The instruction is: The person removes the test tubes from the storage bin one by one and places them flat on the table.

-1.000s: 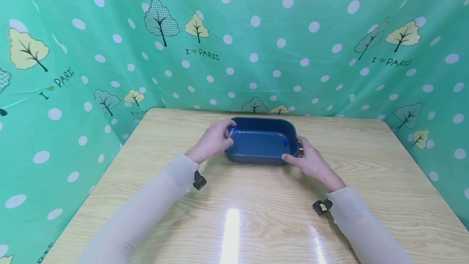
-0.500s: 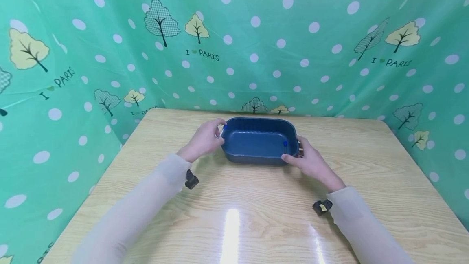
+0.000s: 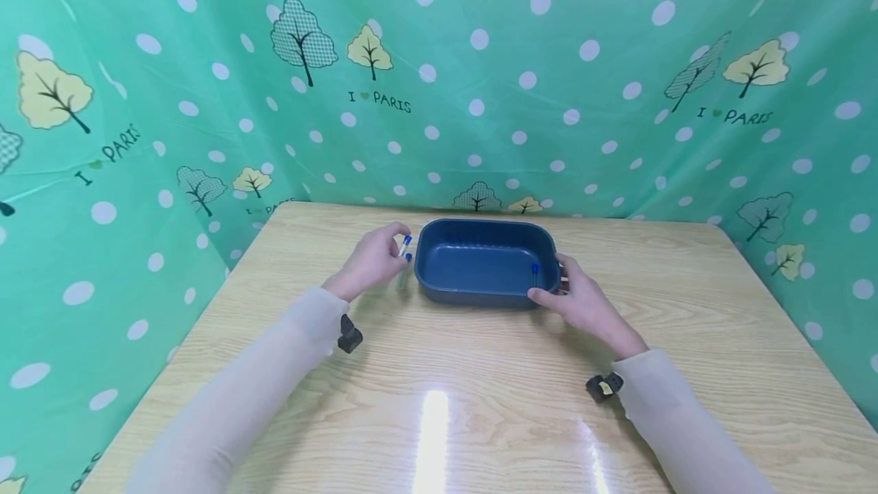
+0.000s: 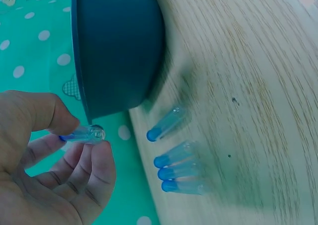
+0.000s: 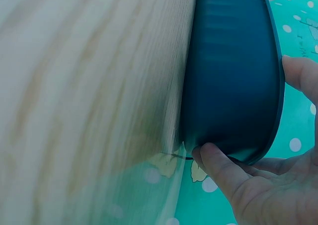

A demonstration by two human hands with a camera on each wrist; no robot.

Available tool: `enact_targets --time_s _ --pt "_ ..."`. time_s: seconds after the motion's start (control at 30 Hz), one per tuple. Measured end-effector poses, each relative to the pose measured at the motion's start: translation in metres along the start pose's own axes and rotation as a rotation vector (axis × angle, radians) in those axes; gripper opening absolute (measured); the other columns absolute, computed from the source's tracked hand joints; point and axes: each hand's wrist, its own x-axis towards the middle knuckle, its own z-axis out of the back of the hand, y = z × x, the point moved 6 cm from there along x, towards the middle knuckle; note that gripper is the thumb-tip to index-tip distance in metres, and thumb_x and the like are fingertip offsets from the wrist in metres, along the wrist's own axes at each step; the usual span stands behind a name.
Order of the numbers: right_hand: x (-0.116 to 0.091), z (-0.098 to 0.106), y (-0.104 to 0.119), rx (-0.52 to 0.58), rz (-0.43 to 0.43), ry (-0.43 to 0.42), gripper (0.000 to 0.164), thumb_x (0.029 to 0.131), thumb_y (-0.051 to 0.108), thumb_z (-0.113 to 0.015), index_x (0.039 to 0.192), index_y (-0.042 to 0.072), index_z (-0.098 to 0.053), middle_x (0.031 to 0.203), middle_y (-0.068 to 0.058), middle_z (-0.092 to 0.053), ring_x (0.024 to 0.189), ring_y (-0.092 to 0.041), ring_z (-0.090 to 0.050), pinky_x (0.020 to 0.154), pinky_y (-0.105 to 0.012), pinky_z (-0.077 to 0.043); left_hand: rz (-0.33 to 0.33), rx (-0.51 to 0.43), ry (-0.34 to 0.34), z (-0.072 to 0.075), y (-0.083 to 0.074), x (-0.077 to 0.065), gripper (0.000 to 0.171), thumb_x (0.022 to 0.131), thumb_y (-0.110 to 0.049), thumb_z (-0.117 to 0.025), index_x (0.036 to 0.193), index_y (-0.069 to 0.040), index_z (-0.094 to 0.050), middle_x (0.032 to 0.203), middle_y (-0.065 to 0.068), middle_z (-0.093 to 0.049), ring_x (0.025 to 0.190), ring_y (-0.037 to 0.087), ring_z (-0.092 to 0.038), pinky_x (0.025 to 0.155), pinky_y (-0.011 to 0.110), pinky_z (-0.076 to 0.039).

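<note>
My left hand [image 3: 372, 261] pinches a small clear tube with a blue cap [image 4: 83, 134] between thumb and fingers, just outside the left end of a dark blue basin [image 3: 473, 271]. Below that hand, several similar blue-capped tubes [image 4: 180, 170] lie on the wooden table, most side by side and one slightly apart. Inside the basin at its right end stands or leans another blue-capped tube [image 3: 534, 273]. At the right end my right hand [image 3: 584, 299] grips the basin, thumb on the rim and fingers against the outer wall, as the right wrist view shows.
The basin rests toward the back of a light wooden table [image 3: 494, 372]. Behind and beside the table hangs a green dotted cloth [image 3: 521, 82] with printed trees. A black wrist camera [image 3: 349, 335] sits on the left wrist, another [image 3: 604, 386] on the right.
My left hand has moved left from over the basin's left end to outside its rim, bringing the tube along. The right hand and the basin stay where they were.
</note>
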Motion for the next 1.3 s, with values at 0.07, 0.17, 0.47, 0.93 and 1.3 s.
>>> enact_targets --time_s 0.07,0.17,0.47,0.93,1.3 --pt "0.0 0.0 0.0 0.003 0.0 0.001 0.095 0.084 0.049 -0.067 0.152 0.009 -0.014 0.148 -0.025 -0.03 0.125 -0.043 -0.045 0.095 -0.055 -0.043 0.014 -0.001 0.005 0.0 0.003 0.0 0.053 0.079 -0.004 -0.068 0.129 -0.008 -0.052 0.075 0.006 -0.058 0.061 0.018 -0.054 0.056 0.031 -0.045" --pt "-0.001 0.0 0.001 0.004 0.007 0.004 0.095 0.084 0.05 -0.067 0.152 0.009 -0.015 0.148 -0.025 -0.03 0.124 -0.044 -0.045 0.095 -0.055 -0.043 0.041 -0.001 0.02 0.0 0.007 0.0 0.053 0.081 -0.007 -0.068 0.13 -0.009 -0.051 0.077 0.006 -0.059 0.061 0.017 -0.055 0.055 0.03 -0.046" --pt "-0.001 0.001 0.003 0.012 0.016 -0.004 0.092 0.085 0.046 -0.068 0.151 0.009 -0.016 0.148 -0.024 -0.031 0.123 -0.043 -0.046 0.096 -0.054 -0.042 0.087 -0.023 0.029 0.003 0.026 0.002 0.055 0.081 -0.005 -0.067 0.132 -0.009 -0.048 0.082 0.008 -0.059 0.067 0.02 -0.056 0.057 0.031 -0.048" --pt "-0.002 0.0 0.003 0.012 0.011 -0.005 0.092 0.085 0.046 -0.068 0.151 0.009 -0.017 0.149 -0.023 -0.03 0.124 -0.043 -0.046 0.095 -0.054 -0.043 0.157 -0.022 0.047 0.006 0.049 0.001 0.056 0.083 -0.006 -0.064 0.135 -0.008 -0.043 0.086 0.01 -0.058 0.071 0.022 -0.056 0.06 0.033 -0.048" --pt "-0.001 0.0 0.003 0.008 0.022 -0.01 0.091 0.085 0.046 -0.068 0.151 0.009 -0.017 0.148 -0.023 -0.031 0.123 -0.043 -0.047 0.095 -0.054 -0.043 0.186 0.015 0.046 0.008 0.064 0.0 0.055 0.083 -0.008 -0.063 0.134 -0.006 -0.044 0.087 0.01 -0.058 0.072 0.022 -0.055 0.061 0.033 -0.047"
